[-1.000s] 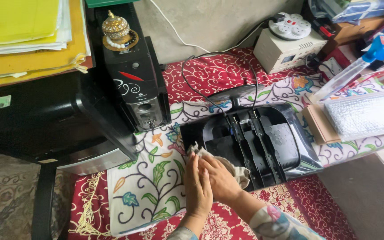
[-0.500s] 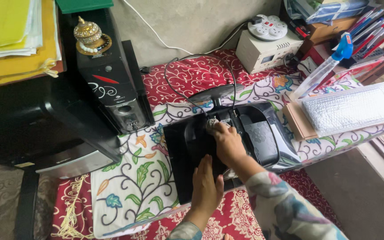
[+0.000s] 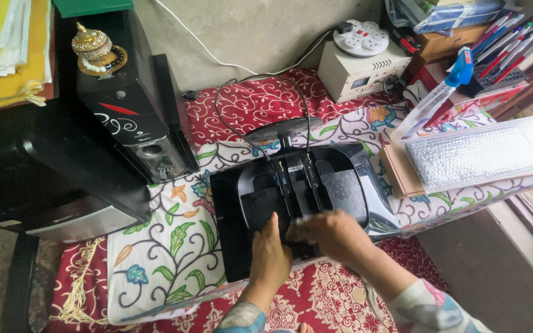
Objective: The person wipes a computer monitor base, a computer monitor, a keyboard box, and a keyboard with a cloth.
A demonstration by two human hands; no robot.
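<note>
Left hand (image 3: 271, 246) lies flat, fingers together, on the near edge of the glossy black plastic monitor (image 3: 260, 203) lying face down, while the right hand (image 3: 334, 234), blurred, curls over its ribbed back panel just beside; whether it grips a cloth cannot be told. Its round stand base (image 3: 282, 129) points away, black cable (image 3: 229, 117) looping behind, and the monitor rests on a floral embroidered white cloth (image 3: 168, 246) beside a black computer tower (image 3: 128, 105).

bubble-wrap package (image 3: 485, 153) | silvery, flat, right | monitor (image 3: 297, 197) | black, face-down
</note>
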